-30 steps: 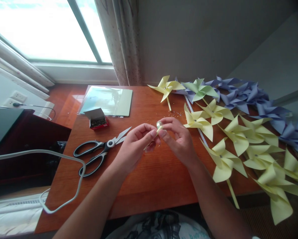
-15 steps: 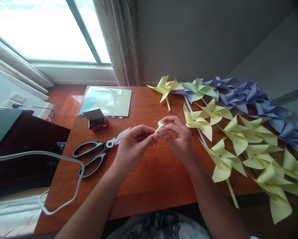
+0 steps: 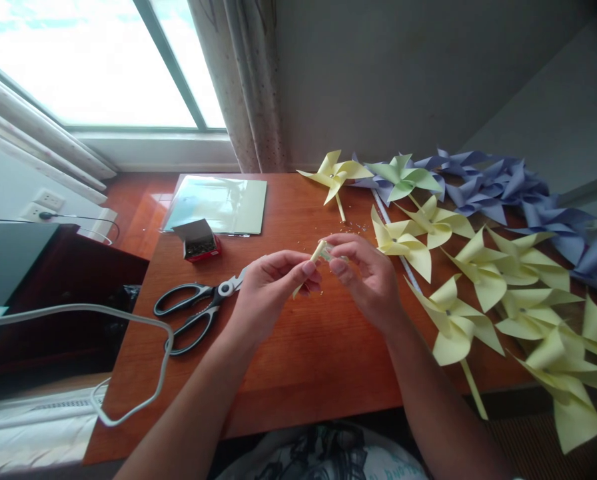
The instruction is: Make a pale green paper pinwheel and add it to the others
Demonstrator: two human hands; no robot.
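Note:
Above the middle of the wooden table (image 3: pixel 308 373), my left hand (image 3: pixel 273 280) pinches a thin rolled yellow paper stick (image 3: pixel 318 251) between thumb and fingertips. My right hand (image 3: pixel 366 273) is closed around what looks like a small roll of clear tape (image 3: pixel 328 252), right against the stick's upper end. Fingers hide most of the roll. Under my left wrist lies a pair of scissors (image 3: pixel 206 310) with black handles, its blade tips covered by the hand. Close to my right hand is a yellow paper pinwheel (image 3: pixel 398 240).
Yellow pinwheels (image 3: pixel 453 323) spread over the right side, with purple ones (image 3: pixel 513 183) behind and a green one (image 3: pixel 403 177) at the back. A small red box (image 3: pixel 202 248) of metal bits and a packet of paper (image 3: pixel 218 203) lie back left. A white cable (image 3: pixel 171 333) crosses the left edge.
The yellow stick has turned more upright, its upper end now clearer between the hands. The tape-like roll has shifted slightly right, deeper into my right fingers. The view has swung slightly left.

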